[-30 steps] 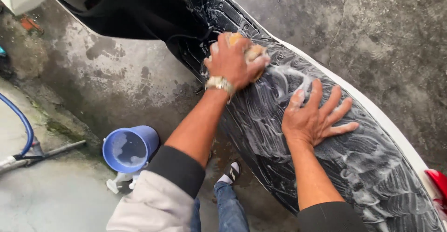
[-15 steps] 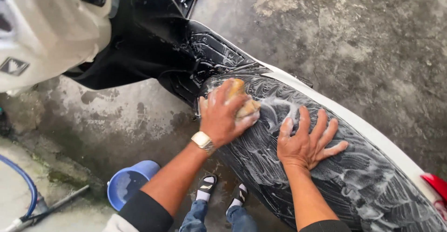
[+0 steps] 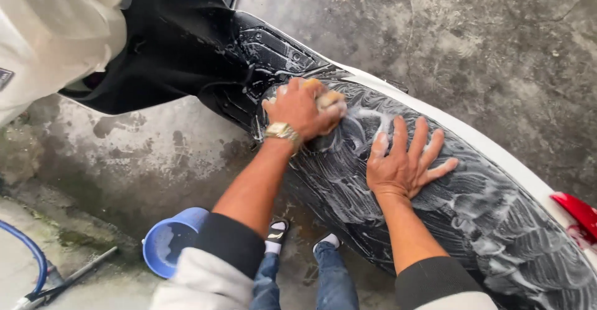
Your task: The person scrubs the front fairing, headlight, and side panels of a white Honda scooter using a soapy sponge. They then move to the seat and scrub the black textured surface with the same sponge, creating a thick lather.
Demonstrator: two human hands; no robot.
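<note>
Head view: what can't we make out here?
- Sponge: mostly covered by the left hand; only a yellowish edge shows.
- Seat: foam hides its surface; the rear runs off the bottom-right edge.
- Red tail part: cut by the right edge.
- Blue bucket: the left sleeve overlaps its rim; contents unclear.
- Seat area under the right hand: hidden by the flat palm.
- Blue hose: cut off at left.

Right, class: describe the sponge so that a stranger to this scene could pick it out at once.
Find the scooter's long black seat, streaked with white suds. Near its front end the left hand, with a watch at the wrist, presses down on the sponge. It is the only yellow-orange thing on the seat, peeking out under the fingers.
</note>
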